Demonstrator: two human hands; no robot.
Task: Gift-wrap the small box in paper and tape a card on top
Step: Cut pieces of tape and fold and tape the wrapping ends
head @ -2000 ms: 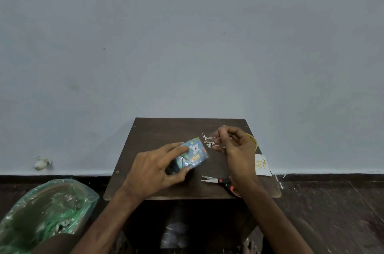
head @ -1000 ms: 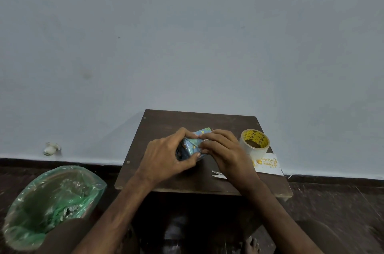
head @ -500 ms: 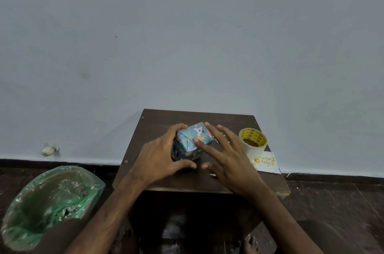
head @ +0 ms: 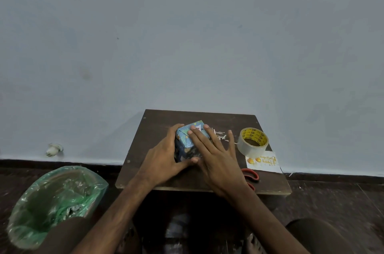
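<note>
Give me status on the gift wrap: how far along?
Done: the small box looks covered in patterned paper on the faces that show. In hand: the left hand grips its side while the right hand presses flat fingers on top, likely smoothing a fold or tape. Left: the card lies on the table beside the tape roll, not yet on the box.

Box (head: 183, 140): blue paper, multicoloured print. Tape roll (head: 252, 142): yellow core, black markings. Card (head: 265, 162) — white, orange lettering. Scissors (head: 252, 176): red handles. Bench (head: 158, 127) — dark brown; bin liner (head: 52, 197) green.
</note>
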